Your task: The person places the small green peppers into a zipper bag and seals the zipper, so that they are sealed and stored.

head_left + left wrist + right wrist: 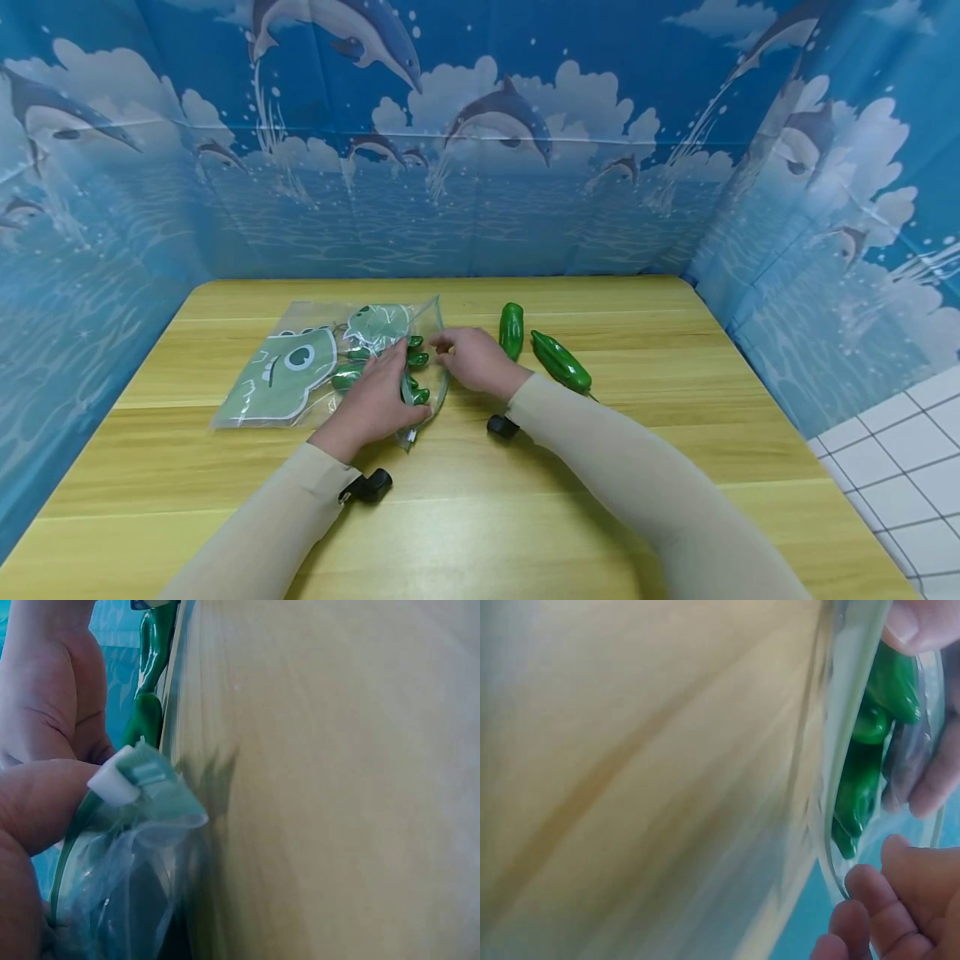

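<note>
On the wood-grained bench (465, 517) lies a clear, crinkled, green-printed plastic bag (288, 387), its mouth parted toward the right hand (483, 360). Glossy, tapering green peppers (859, 784) sit inside, tips near the opening. The left hand (378, 396) has its grip fastened on the bag's mouth edge, thumb beside a white slider (114, 780). The right hand's fingers are bent at the rim; whether its grip pinches film, I cannot tell. Beyond the right wrist lie a smooth blunt pepper (512, 331) and a pointed pepper (560, 362) with a thin stem.
</note>
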A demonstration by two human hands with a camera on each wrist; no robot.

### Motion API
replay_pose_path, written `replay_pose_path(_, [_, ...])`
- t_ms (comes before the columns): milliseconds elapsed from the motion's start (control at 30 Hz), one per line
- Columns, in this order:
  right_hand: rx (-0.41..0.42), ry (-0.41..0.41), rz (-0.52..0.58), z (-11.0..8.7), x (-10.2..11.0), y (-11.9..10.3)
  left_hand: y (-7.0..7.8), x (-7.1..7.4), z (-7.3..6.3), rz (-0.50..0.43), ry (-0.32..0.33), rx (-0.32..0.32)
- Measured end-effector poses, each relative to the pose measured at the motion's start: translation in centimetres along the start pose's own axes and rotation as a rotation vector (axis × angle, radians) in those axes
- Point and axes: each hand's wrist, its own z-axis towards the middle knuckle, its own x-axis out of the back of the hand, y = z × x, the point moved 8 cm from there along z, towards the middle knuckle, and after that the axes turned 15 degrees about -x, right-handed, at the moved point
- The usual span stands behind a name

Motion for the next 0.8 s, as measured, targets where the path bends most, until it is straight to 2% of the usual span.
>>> replay_pose_path(167, [-0.033, 0.008, 0.041, -0.4, 1.0, 1.0, 0.1, -0.1, 0.1, 0.01, -0.002, 0.001])
replay_pose_path(400, [-0.063, 0.061, 0.035, -1.1, 3.2, 2.7, 0.2, -0.2, 0.1, 0.023, -0.002, -0.002])
replay_pose_path(533, [-0.076, 0.076, 0.029, -1.7, 4.6, 4.5, 0.2, -0.2, 0.1, 0.006, -0.006, 0.001])
replay_pose_path(800, [-0.107, 0.098, -0.053, -2.9, 6.7, 9.3, -0.1, 0.0, -0.1, -0.06, -0.026, 0.015])
